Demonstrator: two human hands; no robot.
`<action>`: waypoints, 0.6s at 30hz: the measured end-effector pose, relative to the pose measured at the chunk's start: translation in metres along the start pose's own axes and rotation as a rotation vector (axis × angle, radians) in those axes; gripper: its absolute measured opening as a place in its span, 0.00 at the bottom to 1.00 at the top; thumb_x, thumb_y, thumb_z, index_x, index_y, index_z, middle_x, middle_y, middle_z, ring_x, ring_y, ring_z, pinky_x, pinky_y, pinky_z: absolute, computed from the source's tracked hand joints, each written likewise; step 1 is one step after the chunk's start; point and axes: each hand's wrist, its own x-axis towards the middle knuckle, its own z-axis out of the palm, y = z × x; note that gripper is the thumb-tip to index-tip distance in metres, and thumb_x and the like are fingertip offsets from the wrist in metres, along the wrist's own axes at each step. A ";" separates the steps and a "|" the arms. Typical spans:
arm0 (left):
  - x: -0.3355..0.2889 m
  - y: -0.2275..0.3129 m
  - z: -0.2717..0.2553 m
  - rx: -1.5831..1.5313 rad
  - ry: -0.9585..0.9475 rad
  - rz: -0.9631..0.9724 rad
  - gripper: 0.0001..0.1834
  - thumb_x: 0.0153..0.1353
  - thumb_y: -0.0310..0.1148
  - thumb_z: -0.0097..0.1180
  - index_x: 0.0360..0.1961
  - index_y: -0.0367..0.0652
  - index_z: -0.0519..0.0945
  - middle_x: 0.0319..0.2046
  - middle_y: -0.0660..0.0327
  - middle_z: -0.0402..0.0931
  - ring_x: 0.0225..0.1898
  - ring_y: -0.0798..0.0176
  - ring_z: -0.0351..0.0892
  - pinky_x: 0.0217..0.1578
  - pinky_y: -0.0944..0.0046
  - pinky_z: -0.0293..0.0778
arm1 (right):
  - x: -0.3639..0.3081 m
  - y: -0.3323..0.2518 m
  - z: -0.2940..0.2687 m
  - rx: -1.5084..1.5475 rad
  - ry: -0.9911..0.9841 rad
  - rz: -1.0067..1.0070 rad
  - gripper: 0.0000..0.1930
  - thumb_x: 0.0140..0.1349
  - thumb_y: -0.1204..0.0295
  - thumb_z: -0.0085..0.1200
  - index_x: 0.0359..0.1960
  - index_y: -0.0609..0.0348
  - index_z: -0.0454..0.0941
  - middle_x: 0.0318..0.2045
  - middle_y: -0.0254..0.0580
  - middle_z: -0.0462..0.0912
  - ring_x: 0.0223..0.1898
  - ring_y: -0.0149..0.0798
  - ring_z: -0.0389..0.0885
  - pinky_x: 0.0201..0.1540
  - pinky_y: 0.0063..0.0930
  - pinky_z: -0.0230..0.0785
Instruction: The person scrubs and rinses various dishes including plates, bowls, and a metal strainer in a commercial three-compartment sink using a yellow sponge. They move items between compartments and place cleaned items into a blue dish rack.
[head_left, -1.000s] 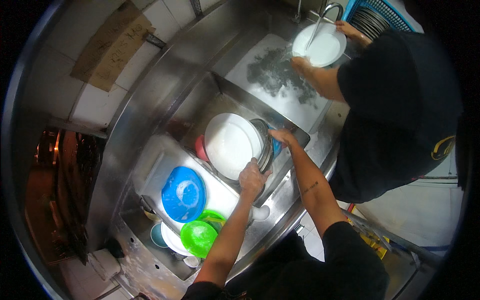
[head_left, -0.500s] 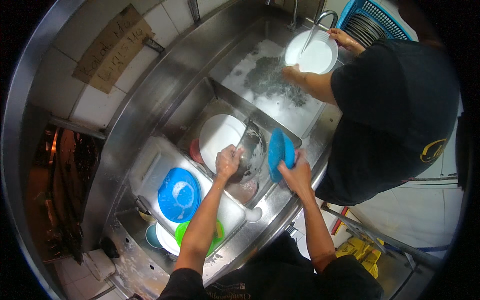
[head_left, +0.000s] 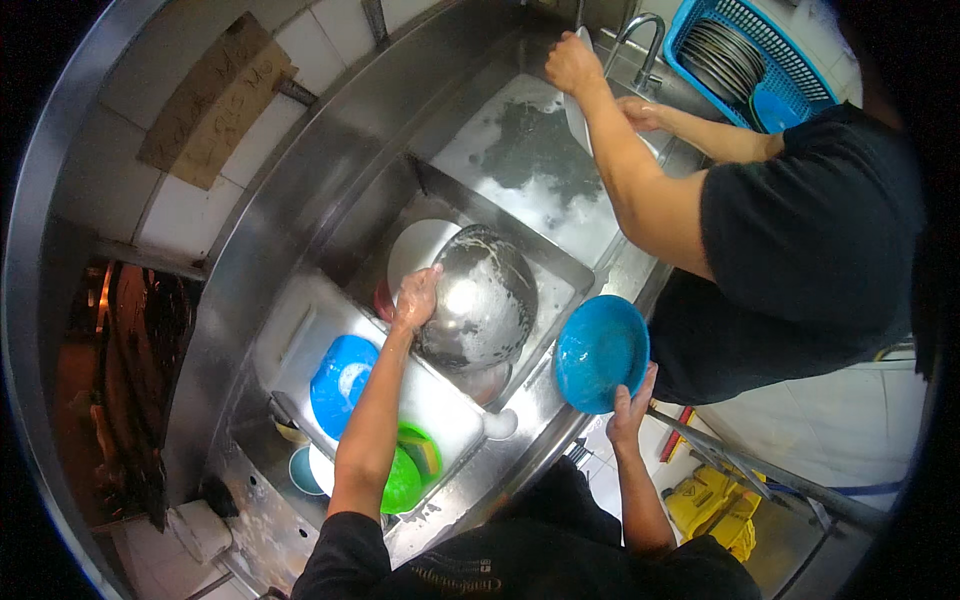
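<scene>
My left hand (head_left: 416,298) grips the rim of a round metal bowl (head_left: 482,300), its suds-streaked side facing up, over the middle sink basin. A white plate (head_left: 410,250) and a bit of something red (head_left: 383,300) show partly behind it. In my right hand (head_left: 632,410) is a shallow blue bowl (head_left: 598,352), tilted with its inside toward me, thumb over the rim. It hangs above the sink's front edge. Left of my left forearm, a soapy blue dish (head_left: 342,385) sits on a white plastic container (head_left: 455,410), with green dishes (head_left: 405,475) beside it.
At the far basin (head_left: 530,140), with sudsy water, a co-worker's hands (head_left: 575,65) hold a white plate (head_left: 578,115) near a curved faucet (head_left: 650,40). A blue basket (head_left: 800,75) of stacked plates stands at the back right. A metal rail (head_left: 780,480) runs low on the right.
The metal bowl has turned, showing more of its rounded side. My right hand has moved toward me with the blue bowl, now facing up. The co-worker has tipped the white plate on edge.
</scene>
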 end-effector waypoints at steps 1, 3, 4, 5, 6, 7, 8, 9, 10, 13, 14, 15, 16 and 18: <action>0.000 -0.008 -0.003 -0.059 0.015 -0.045 0.26 0.65 0.48 0.47 0.23 0.33 0.77 0.18 0.47 0.68 0.25 0.68 0.69 0.31 0.60 0.67 | -0.003 0.002 -0.003 0.006 0.011 0.008 0.29 0.56 0.57 0.51 0.51 0.65 0.58 0.43 0.44 0.65 0.48 0.37 0.64 0.57 0.33 0.55; -0.002 -0.008 -0.015 -0.157 -0.007 -0.122 0.26 0.66 0.50 0.46 0.34 0.34 0.81 0.28 0.49 0.77 0.33 0.68 0.73 0.38 0.62 0.69 | -0.013 0.017 -0.007 0.083 0.028 0.088 0.32 0.61 0.53 0.47 0.57 0.67 0.56 0.49 0.47 0.64 0.53 0.39 0.63 0.60 0.35 0.52; -0.007 0.014 -0.018 -0.313 -0.006 -0.204 0.26 0.66 0.51 0.46 0.35 0.34 0.80 0.30 0.51 0.78 0.34 0.67 0.74 0.38 0.62 0.70 | -0.017 0.023 -0.010 0.121 0.048 0.134 0.33 0.62 0.54 0.46 0.60 0.68 0.54 0.53 0.49 0.63 0.55 0.41 0.62 0.61 0.35 0.51; -0.012 0.035 -0.027 -0.470 0.004 -0.287 0.27 0.66 0.52 0.45 0.37 0.34 0.80 0.32 0.54 0.79 0.35 0.66 0.74 0.39 0.63 0.70 | -0.022 0.027 -0.012 0.161 0.061 0.177 0.34 0.63 0.55 0.45 0.62 0.68 0.51 0.56 0.50 0.62 0.57 0.42 0.61 0.62 0.35 0.50; -0.015 0.045 -0.041 -0.507 -0.015 -0.290 0.28 0.67 0.52 0.44 0.41 0.34 0.79 0.37 0.60 0.78 0.35 0.66 0.75 0.40 0.64 0.71 | -0.029 0.027 -0.013 0.201 0.069 0.225 0.35 0.64 0.56 0.44 0.65 0.68 0.49 0.59 0.52 0.61 0.60 0.43 0.60 0.63 0.35 0.50; -0.021 0.065 -0.055 -0.558 0.008 -0.341 0.28 0.67 0.52 0.45 0.42 0.33 0.78 0.37 0.59 0.78 0.36 0.67 0.75 0.41 0.66 0.72 | -0.038 0.023 -0.012 0.249 0.039 0.308 0.34 0.64 0.57 0.45 0.65 0.66 0.50 0.58 0.50 0.62 0.58 0.41 0.61 0.62 0.35 0.52; -0.029 0.084 -0.074 -0.603 0.023 -0.328 0.28 0.66 0.52 0.45 0.43 0.33 0.78 0.39 0.58 0.78 0.38 0.66 0.75 0.43 0.65 0.71 | -0.045 0.018 -0.006 0.305 0.003 0.389 0.33 0.64 0.57 0.46 0.64 0.64 0.52 0.57 0.48 0.63 0.57 0.40 0.62 0.61 0.34 0.54; -0.035 0.096 -0.092 -0.645 0.047 -0.309 0.28 0.66 0.52 0.45 0.45 0.32 0.77 0.40 0.57 0.78 0.40 0.65 0.75 0.44 0.65 0.71 | -0.050 0.012 0.002 0.366 -0.041 0.467 0.31 0.64 0.58 0.46 0.64 0.61 0.53 0.57 0.45 0.64 0.56 0.38 0.63 0.59 0.34 0.57; -0.038 0.108 -0.108 -0.673 0.121 -0.357 0.29 0.65 0.53 0.47 0.47 0.32 0.76 0.45 0.55 0.77 0.46 0.63 0.73 0.49 0.64 0.69 | -0.057 -0.002 0.015 0.348 -0.122 0.476 0.30 0.65 0.59 0.47 0.63 0.62 0.55 0.55 0.45 0.65 0.55 0.38 0.65 0.59 0.34 0.57; -0.091 0.153 -0.169 -0.348 0.348 -0.339 0.34 0.62 0.57 0.50 0.53 0.34 0.75 0.53 0.54 0.73 0.52 0.63 0.70 0.53 0.64 0.65 | -0.102 0.000 0.058 -0.071 -0.469 0.474 0.37 0.62 0.57 0.49 0.65 0.70 0.50 0.62 0.60 0.59 0.61 0.50 0.61 0.64 0.39 0.52; -0.102 0.175 -0.185 -0.136 0.423 -0.451 0.37 0.60 0.61 0.48 0.49 0.33 0.78 0.51 0.52 0.75 0.51 0.63 0.71 0.53 0.64 0.65 | -0.090 -0.057 0.080 -0.013 -0.609 0.579 0.37 0.61 0.54 0.51 0.63 0.70 0.55 0.57 0.60 0.67 0.56 0.52 0.68 0.60 0.42 0.57; -0.120 0.167 -0.210 0.120 0.371 -0.345 0.38 0.59 0.64 0.47 0.45 0.34 0.81 0.42 0.53 0.80 0.43 0.63 0.76 0.47 0.63 0.69 | -0.103 -0.054 0.102 0.063 -0.692 0.596 0.34 0.61 0.54 0.51 0.60 0.69 0.59 0.53 0.59 0.70 0.53 0.52 0.70 0.58 0.42 0.60; -0.134 0.173 -0.240 0.308 0.159 -0.405 0.32 0.56 0.59 0.55 0.38 0.35 0.83 0.32 0.57 0.81 0.33 0.64 0.78 0.41 0.64 0.72 | -0.112 -0.040 0.119 0.138 -0.777 0.616 0.32 0.60 0.54 0.51 0.57 0.68 0.63 0.50 0.58 0.74 0.50 0.52 0.73 0.56 0.43 0.62; -0.169 0.191 -0.234 -0.003 0.303 0.143 0.19 0.49 0.44 0.67 0.26 0.35 0.80 0.20 0.60 0.76 0.23 0.70 0.71 0.25 0.62 0.68 | -0.106 -0.027 0.145 0.027 -0.814 0.464 0.28 0.60 0.55 0.52 0.52 0.69 0.69 0.47 0.60 0.75 0.49 0.53 0.74 0.53 0.43 0.64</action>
